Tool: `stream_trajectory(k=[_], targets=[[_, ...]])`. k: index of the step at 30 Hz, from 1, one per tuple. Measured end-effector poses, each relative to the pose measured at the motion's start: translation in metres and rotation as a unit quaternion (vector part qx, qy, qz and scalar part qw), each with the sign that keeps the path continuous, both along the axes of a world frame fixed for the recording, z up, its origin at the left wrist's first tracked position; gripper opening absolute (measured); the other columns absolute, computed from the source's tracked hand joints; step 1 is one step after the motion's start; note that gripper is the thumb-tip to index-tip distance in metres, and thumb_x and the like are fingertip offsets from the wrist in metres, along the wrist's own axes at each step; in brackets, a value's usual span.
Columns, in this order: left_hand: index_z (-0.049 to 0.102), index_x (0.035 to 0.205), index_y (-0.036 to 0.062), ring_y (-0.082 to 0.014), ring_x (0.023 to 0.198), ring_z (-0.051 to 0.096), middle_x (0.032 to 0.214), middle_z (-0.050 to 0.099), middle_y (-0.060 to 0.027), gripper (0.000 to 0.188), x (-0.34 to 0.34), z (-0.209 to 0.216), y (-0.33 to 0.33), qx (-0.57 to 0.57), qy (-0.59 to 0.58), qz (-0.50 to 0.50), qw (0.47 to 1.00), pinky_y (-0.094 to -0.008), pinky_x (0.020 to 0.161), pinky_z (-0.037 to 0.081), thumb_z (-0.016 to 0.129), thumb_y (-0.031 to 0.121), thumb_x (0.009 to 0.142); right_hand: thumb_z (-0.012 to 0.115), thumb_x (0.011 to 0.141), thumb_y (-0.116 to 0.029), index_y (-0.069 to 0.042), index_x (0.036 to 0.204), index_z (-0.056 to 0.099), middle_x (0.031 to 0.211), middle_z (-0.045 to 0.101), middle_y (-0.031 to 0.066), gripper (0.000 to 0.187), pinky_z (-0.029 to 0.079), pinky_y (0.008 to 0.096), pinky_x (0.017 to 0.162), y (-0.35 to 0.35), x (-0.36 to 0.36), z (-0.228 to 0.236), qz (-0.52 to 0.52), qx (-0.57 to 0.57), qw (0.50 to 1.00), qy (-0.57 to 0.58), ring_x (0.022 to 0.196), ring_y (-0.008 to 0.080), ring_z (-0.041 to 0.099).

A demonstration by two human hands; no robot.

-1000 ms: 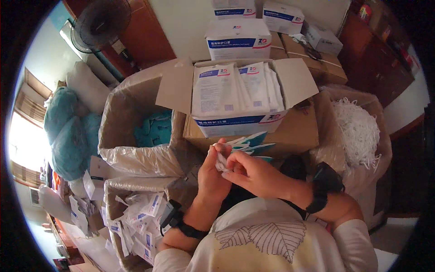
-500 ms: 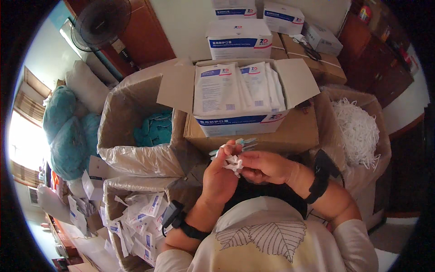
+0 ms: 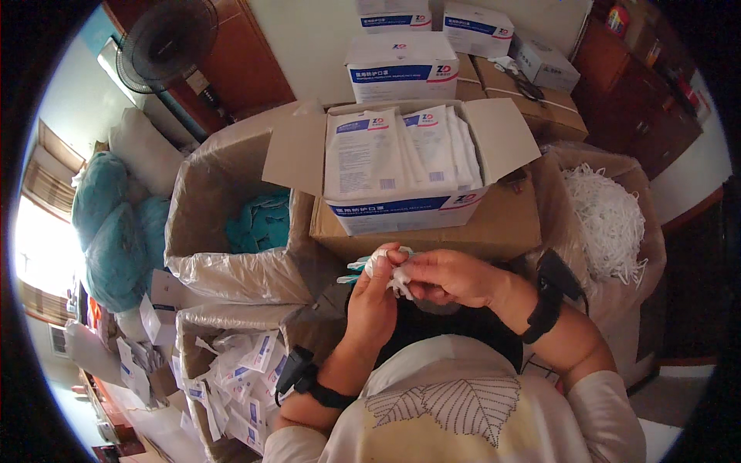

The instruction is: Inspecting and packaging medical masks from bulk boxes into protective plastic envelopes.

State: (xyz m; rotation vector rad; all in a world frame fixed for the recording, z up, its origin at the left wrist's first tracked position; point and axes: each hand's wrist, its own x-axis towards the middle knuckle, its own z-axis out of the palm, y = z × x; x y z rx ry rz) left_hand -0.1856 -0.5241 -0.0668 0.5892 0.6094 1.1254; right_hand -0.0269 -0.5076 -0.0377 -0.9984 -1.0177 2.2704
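White straps [image 3: 402,282] held bunched between the two hands, in front of the torso and just nearer than the brown carton [image 3: 505,220]. Straps grasped by the left hand [image 3: 373,299], its fingers curled and partly wrapped in white; the same bunch pinched by the right hand [image 3: 463,274] between thumb and bent fingers. Teal masks [image 3: 350,276] seen edge-on behind the left hand, largely hidden; whether they are gripped cannot be told. A dark band [image 3: 546,315] is worn on the right forearm.

The brown carton is topped by an open box [image 3: 401,220], flaps spread, filled with upright packets [image 3: 361,154]. To the left, a lined carton [image 3: 231,266] partly filled with teal pieces [image 3: 258,222]; nearer, loose sachets [image 3: 245,378] heaped. To the right, white cords [image 3: 606,224] piled high in another lined carton [image 3: 552,208].
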Motion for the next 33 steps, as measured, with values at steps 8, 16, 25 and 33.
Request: stream_trajectory(k=[8, 16, 25, 33], targets=[[0.046, 0.112, 0.0057, -0.0127, 0.084, 0.053, 0.094, 0.053, -0.0038, 0.03, 0.001, -0.002, -0.002, 0.017, 0.088, 0.027, 0.996, -0.0244, 0.072, 0.043, 0.04, 0.029, 0.093, 0.05, 0.088, -0.033, -0.012, 0.088, 0.056, 0.071, 0.048, -0.0045, 0.021, 0.024, 0.0162, 0.043, 0.005, -0.012, 0.004, 0.045, 0.055, 0.997, -0.032, 0.051, 0.0019, 0.034], [0.053, 0.092, 0.0101, -0.0165, 0.099, 0.051, 0.101, 0.052, -0.0015, 0.024, -0.01, 0.009, 0.012, -0.057, -0.18, 0.06, 0.98, -0.0339, 0.09, 0.038, 0.037, 0.027, 0.094, 0.043, 0.092, -0.028, -0.011, 0.079, 0.049, 0.072, 0.05, -0.0021, 0.022, 0.025, 0.0168, 0.041, 0.007, 0.003, 0.006, 0.105, 0.058, 0.993, 0.019, 0.049, 0.0023, 0.033], [0.05, 0.089, 0.0084, -0.0171, 0.104, 0.047, 0.105, 0.049, -0.0019, 0.026, 0.001, 0.008, 0.008, -0.074, -0.172, 0.047, 0.981, -0.0313, 0.094, 0.036, 0.037, 0.031, 0.093, 0.039, 0.093, -0.027, -0.001, 0.095, 0.052, 0.084, 0.056, 0.0069, 0.029, 0.043, 0.0295, 0.073, -0.009, -0.023, 0.008, 0.061, 0.334, 0.936, -0.099, 0.079, 0.0166, 0.053], [0.048, 0.109, 0.0074, -0.0106, 0.083, 0.052, 0.098, 0.053, -0.0076, 0.034, 0.003, 0.005, -0.002, -0.032, 0.081, 0.076, 0.993, -0.0207, 0.059, 0.044, 0.037, 0.035, 0.093, 0.036, 0.095, -0.029, 0.0, 0.094, 0.052, 0.085, 0.057, 0.0098, 0.033, 0.044, 0.0299, 0.068, -0.015, -0.023, 0.005, 0.072, 0.171, 0.979, -0.082, 0.077, 0.0163, 0.055]])
